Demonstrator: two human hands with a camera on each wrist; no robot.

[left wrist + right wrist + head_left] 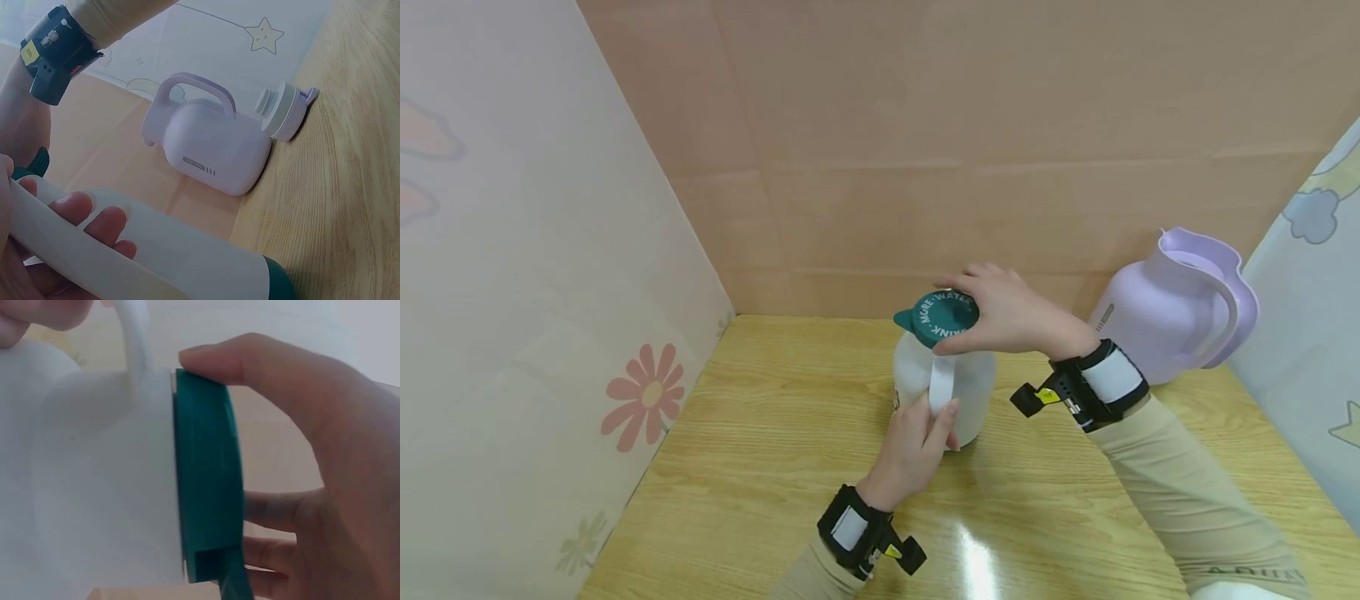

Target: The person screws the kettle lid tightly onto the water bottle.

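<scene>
**Centrally placed white jug held at handle and lid**

Centrally on the wooden worktop [760,467], somewhat toward its far edge, a white jug [976,385] is stood upright. Its white strap handle [942,385], facing the near edge, is gripped by the left hand [916,450], whose fingers [94,215] are curled round it; the thumb is laid along the handle's side. A dark green lid [937,317] with white lettering and a small spout tab pointing toward the left edge is seated on the jug's mouth. The lid's rim is clasped from the right by the right hand [1011,312], with the thumb [250,359] pressed on one side and the fingers wrapped round the other. Near the far right corner, a lilac jug [1180,308] with a looped handle is stood against the back wall, well apart from the white one. Just beside it, a lilac stopper cap [284,111] is seen in the left wrist view.
</scene>
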